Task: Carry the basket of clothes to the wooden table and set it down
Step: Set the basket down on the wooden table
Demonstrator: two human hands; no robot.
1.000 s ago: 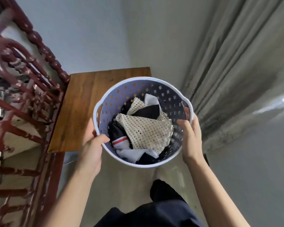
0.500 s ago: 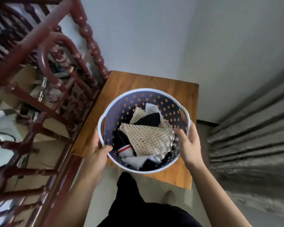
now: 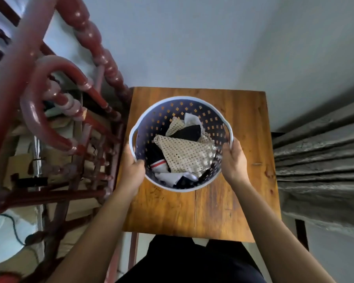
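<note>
Head view: basket of clothes sits over the middle of the wooden table, a hand on each side, likely to keep it level for setting down (resting or just above, cannot tell). Left hand and right hand each clamp the rim, thumbs hooked inside, forearms reaching forward

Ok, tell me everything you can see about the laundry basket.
The basket is round, pale lilac plastic with a white rim, square holes in its wall and two handle slots. It sits upright over the wooden table, holding crumpled clothes. The left hand and right hand grip its rim.
</note>
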